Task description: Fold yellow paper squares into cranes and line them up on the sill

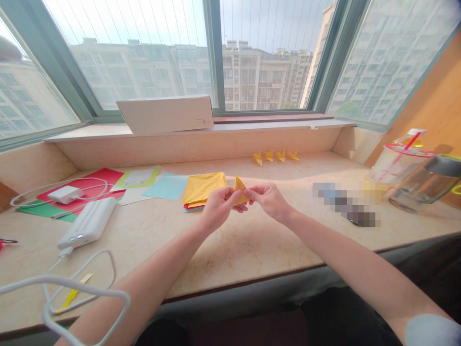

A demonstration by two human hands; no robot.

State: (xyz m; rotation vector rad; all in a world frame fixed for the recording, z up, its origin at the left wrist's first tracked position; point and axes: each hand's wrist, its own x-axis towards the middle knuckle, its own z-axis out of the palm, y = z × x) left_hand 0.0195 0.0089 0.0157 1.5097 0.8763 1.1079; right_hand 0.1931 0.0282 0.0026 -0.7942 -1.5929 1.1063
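A small piece of folded yellow paper (239, 184) with a pointed top is held up over the counter between my two hands. My left hand (222, 204) pinches its left side, thumb in front and fingers behind. On the right edge, my right hand (268, 198) grips it between thumb and fingertips. The lower part of the paper is partly covered by my fingers. Just behind my left hand lies a stack of paper sheets (203, 186), yellow on top with red and blue below. Several small yellow folded paper birds (269, 155) stand in a row toward the back.
On the left are coloured sheets (169, 186), a white power bank (88, 221), a charger (65, 194) and looping white cables (86, 286). A white box (165, 115) leans on the sill. At right stand a cup with a red straw (399, 161) and a glass jug (414, 190), near a pixelated object (342, 204).
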